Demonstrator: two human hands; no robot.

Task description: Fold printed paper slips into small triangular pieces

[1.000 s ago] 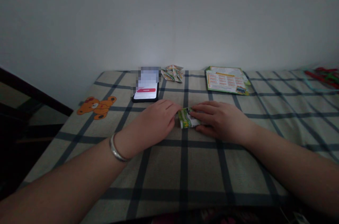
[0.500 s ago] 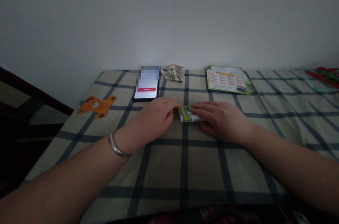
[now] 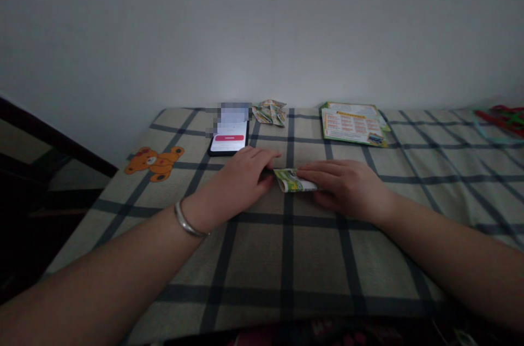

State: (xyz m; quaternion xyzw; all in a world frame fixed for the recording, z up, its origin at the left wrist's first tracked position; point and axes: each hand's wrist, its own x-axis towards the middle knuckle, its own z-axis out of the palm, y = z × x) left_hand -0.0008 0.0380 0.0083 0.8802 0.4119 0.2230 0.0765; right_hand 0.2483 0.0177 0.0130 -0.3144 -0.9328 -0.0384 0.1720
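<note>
Biggest thing first: plain pale wall at the back, then a checked cloth over the table, running right up to it.

Next, the hands, both low over the middle of the cloth. The right hand has the paper, fingers laid across the top and the thumb tucked on the near side, so I'd call that clamped on it. The left hand is loosely curled at the paper's left end. One finger sticks out past it on the far side, but the thumb side is dark, so can't tell if it's touching. Hands are apart from each other, with the bare left bit of paper showing between them.

Going down in size: stacked cards far right of centre, lit phone far left just beyond the left hand, flat orange bear out left, and a folded piece just right of the phone.

Back to the paper, the small one: centre of the cloth, green and white, doubled over, layers gaping a bit at the left end. Looks like mid-fold to me, crease not properly set. Next move, imo, calls for the right hand pinning it while the left lines up the loose edges and presses the crease flat. Let the right slip and the fold probably goes crooked.
</note>
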